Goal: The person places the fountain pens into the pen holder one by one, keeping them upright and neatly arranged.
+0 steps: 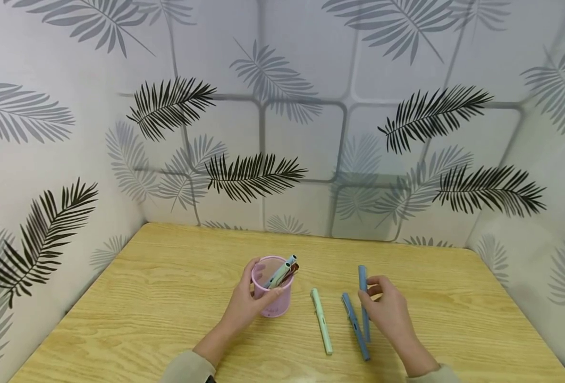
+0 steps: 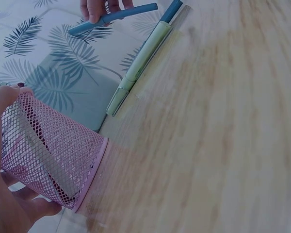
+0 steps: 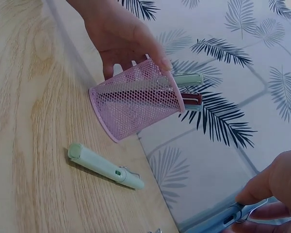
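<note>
My left hand (image 1: 245, 300) grips a pink mesh pen cup (image 1: 277, 306), thumb near its rim and fingers round the far side. Inside lean a light green pen (image 3: 188, 79), a dark red pen (image 3: 192, 98) and a light blue pen (image 1: 292, 259), caps above the rim. Between thumb and fingers, my right hand (image 1: 390, 311) pinches a blue pen (image 1: 362, 274), which appears raised off the table in the left wrist view. Just left of it lies a darker blue pen (image 1: 356, 327). A mint green pen (image 1: 321, 322) lies between that one and the cup.
The wood-grain table (image 1: 167, 298) carries the cup and loose pens. Pale leaf-patterned sheeting (image 1: 301, 138) rises behind the table and along both sides.
</note>
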{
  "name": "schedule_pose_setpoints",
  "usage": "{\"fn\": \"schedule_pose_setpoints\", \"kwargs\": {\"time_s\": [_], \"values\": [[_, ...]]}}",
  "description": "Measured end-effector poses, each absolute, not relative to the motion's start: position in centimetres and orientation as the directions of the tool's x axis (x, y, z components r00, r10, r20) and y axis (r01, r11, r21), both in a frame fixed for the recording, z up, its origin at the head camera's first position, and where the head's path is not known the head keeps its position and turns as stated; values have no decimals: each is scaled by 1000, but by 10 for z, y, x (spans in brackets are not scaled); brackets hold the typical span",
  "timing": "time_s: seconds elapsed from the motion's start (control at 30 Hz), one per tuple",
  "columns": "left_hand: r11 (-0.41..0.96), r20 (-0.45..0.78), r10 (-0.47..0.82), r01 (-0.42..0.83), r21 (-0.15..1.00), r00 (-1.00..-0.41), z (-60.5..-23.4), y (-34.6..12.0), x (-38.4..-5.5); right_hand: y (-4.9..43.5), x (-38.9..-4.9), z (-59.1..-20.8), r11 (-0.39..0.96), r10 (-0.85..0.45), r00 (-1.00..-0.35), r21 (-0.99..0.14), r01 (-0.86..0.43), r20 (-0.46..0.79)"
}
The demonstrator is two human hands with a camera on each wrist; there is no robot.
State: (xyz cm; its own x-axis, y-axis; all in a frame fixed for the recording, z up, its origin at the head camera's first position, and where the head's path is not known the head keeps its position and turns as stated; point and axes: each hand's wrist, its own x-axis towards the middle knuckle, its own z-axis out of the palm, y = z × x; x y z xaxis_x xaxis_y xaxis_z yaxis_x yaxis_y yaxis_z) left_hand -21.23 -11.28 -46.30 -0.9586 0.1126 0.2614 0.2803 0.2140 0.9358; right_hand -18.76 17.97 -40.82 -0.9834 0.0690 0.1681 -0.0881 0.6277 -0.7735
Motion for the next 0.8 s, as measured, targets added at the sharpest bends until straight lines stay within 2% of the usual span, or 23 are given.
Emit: {"fn": "schedule_pose_setpoints", "kwargs": {"time_s": [0.37, 0.8], "values": [[218, 277, 103, 294, 931, -955, -464, -113, -212, 165, -186, -403, 602, 59, -975, -787, -137, 214], [219, 259, 115, 279, 935, -959, -465, -113, -214, 146, -180, -396, 531, 33, -924, -790, -306, 381]]}}
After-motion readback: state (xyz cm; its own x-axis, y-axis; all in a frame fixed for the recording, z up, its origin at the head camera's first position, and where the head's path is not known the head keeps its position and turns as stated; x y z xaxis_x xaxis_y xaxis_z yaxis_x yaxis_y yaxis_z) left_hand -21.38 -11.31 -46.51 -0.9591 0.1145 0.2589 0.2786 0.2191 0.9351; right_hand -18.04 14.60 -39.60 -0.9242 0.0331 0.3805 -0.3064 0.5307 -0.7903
